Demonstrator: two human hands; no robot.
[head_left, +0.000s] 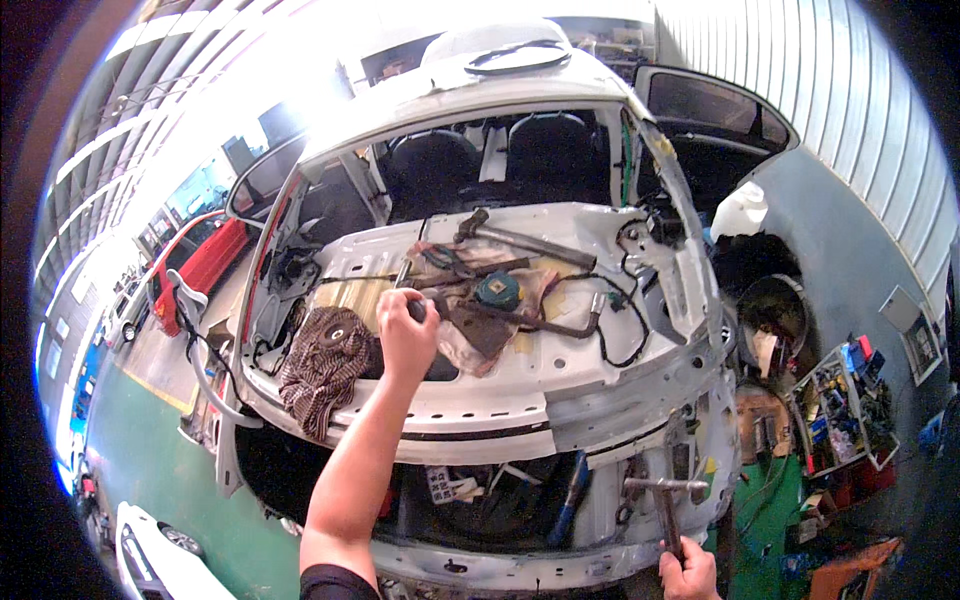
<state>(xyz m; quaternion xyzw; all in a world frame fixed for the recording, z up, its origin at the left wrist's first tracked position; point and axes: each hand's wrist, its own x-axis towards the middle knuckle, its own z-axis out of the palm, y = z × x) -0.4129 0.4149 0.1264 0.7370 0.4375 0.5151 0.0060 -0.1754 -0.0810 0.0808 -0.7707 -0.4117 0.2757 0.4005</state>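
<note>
My left hand (408,335) is closed around a small dark object (417,310), mostly hidden by the fingers, above the white panel (480,400) of a stripped car body. A thin metal shaft shows just beyond the fingertips; I cannot tell if it belongs to that object. At the lower right, my right hand (688,572) grips the handle of a hammer (666,490), head up, beside the rear corner. A brown striped cloth (325,365) lies left of my left hand. To its right are a teal round tape measure (498,290), a bent metal bar (560,325) and another hammer (530,240).
Below the panel gapes the boot opening, with a blue-handled tool (570,500) inside. A tool cart (845,410), a bin (775,310) and a white jug (740,210) stand at right. Beyond the left side are a red car (205,260) and a white car (150,555).
</note>
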